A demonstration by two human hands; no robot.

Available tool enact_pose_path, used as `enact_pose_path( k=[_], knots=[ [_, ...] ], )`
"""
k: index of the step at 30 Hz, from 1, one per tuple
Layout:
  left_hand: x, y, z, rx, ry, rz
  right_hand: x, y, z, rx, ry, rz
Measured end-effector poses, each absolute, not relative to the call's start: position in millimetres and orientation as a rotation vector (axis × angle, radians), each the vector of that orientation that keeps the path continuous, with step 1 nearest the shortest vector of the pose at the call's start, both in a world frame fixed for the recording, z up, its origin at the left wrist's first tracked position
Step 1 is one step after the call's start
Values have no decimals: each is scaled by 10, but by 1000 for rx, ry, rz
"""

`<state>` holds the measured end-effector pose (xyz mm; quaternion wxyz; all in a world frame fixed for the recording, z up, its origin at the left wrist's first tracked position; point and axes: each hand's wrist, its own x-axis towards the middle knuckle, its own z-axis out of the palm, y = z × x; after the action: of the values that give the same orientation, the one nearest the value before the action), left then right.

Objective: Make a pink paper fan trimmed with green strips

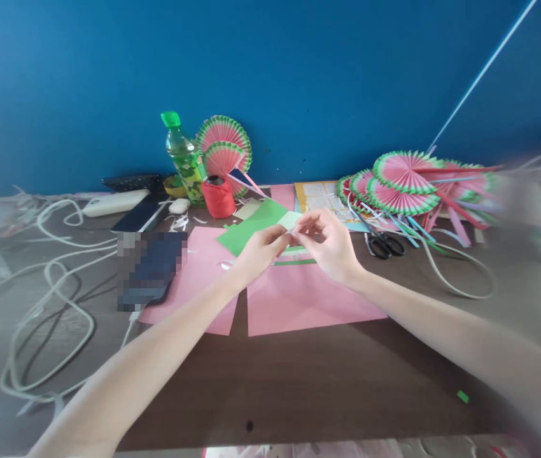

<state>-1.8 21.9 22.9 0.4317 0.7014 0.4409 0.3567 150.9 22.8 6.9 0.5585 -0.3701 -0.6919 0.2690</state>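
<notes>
In the head view, my left hand (261, 249) and my right hand (326, 245) meet near the middle of the table (270, 381). The fingers on each are pinched together, tip to tip with the other hand, clamped on a small pale paper (290, 220); my fingertips hide its lower edge, so I can't tell how it is folded there. The paper is above the dark tabletop, with a green sheet (247, 230) just behind my left hand and pink paper (318, 302) below both hands.

To my right, black scissors (384, 245) lie near a heap of pink and green paper fans (407, 181). Beyond my left hand, a red roll (219, 197) stands in front of a bottle (185, 162) with a green cap. Closer on that side, a phone (153, 270) lies partly over the left-hand pink paper, beside a looping white cable (90, 321).
</notes>
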Motion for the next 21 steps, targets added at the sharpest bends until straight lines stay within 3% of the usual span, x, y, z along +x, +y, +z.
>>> enact_pose_path(
  k=[21],
  knots=[
    [-26, 285, 289, 1418, 893, 946, 1473, 95, 287, -714, -1482, 939]
  ],
)
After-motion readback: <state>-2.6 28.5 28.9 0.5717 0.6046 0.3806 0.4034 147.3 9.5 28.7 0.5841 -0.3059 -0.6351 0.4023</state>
